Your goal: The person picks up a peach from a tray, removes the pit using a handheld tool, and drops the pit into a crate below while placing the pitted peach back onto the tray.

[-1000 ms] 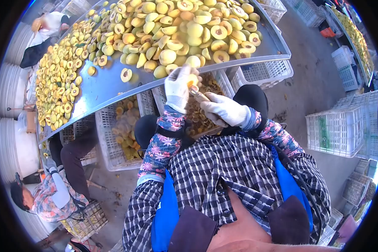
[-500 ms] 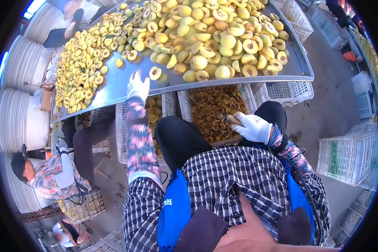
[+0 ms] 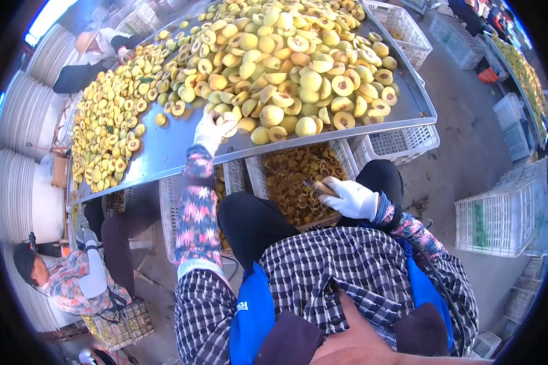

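My left hand (image 3: pixel 213 132), in a white glove, is at the near edge of the metal table, its fingers closed on a peach half (image 3: pixel 229 118). Just beyond it lies a large heap of halved yellow peaches (image 3: pixel 286 79), some with brown pit hollows facing up. My right hand (image 3: pixel 354 199), also gloved, grips a small tool with a wooden handle (image 3: pixel 324 189); its metal tip points left. This hand is above a white crate (image 3: pixel 257 176) of brownish fruit scraps (image 3: pixel 295 182) between my knees.
The metal table (image 3: pixel 170 152) has a raised rim. Under it stands another white crate (image 3: pixel 169 207). More crates (image 3: pixel 496 222) are stacked to the right. At the left sits a co-worker (image 3: pixel 79 274) on a crate; another person (image 3: pixel 97 45) is at the table's far side.
My left hand has moved up and right onto the peach half by the edge and closed on it. My right hand still holds the tool over the crate. The view has shifted slightly.
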The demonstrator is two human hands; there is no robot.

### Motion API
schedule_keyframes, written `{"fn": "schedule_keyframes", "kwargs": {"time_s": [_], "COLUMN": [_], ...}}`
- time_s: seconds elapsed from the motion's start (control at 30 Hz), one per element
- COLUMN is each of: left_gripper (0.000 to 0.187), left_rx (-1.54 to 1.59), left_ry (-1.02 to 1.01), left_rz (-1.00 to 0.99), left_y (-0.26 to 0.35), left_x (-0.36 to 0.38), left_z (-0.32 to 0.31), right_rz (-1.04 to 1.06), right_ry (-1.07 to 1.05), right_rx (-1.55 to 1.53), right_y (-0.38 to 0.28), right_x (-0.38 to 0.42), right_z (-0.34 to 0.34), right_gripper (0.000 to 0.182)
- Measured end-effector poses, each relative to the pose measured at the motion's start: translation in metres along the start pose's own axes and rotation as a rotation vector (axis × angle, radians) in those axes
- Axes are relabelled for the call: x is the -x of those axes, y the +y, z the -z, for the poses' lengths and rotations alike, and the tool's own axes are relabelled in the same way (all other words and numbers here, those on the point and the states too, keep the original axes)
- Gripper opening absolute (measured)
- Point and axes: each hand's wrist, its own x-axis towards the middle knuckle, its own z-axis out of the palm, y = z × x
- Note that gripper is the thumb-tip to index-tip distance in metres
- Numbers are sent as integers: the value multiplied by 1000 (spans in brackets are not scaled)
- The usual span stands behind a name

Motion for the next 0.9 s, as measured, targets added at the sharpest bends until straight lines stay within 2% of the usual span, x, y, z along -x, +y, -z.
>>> {"fn": "schedule_keyframes", "kwargs": {"time_s": [0.03,0.1,0.17,0.2,0.23,0.27,0.3,0.37,0.4,0.47,0.6,0.67,0.7,0.77,0.83,0.9], "left_gripper": [38,35,32,32,36,41,41,47,47,47,39,38,39,39,42,40], "left_rx": [401,826,1070,1069,1264,1460,1460,1710,1763,1692,1598,1557,1476,1394,1397,1391], "left_ry": [-71,-149,-213,-216,-288,-362,-372,-460,-432,-382,-308,-269,-211,-154,-27,20], "left_rz": [74,87,63,67,64,61,63,126,173,162,195,231,227,223,232,209], "left_y": [16,50,76,80,84,87,90,100,103,103,116,118,118,119,119,121], "left_x": [12,49,77,83,87,91,96,107,109,107,113,116,117,120,125,131], "left_z": [-11,-34,-59,-72,-83,-91,-97,-105,-108,-113,-114,-116,-118,-121,-128,-133], "right_rz": [-5,96,244,249,244,267,288,263,277,353,400,461,456,299,342,336], "right_ry": [4,180,340,382,387,436,485,540,613,726,749,783,783,643,667,586], "right_rx": [-2,-226,-291,-309,-312,-236,-157,-112,-14,163,224,372,369,336,282,23], "right_y": [-3,-11,-25,-34,-39,-41,-43,-40,-35,-32,-29,-24,-27,-37,-29,-25], "right_x": [-4,-14,-22,-25,-28,-30,-32,-35,-36,-34,-29,-32,-29,-24,-30,-33], "right_z": [1,4,10,14,16,19,20,17,14,12,8,2,0,1,-9,-16], "right_gripper": [37,38,39,40,40,38,37,39,41,44,44,40,40,33,29,31]}}
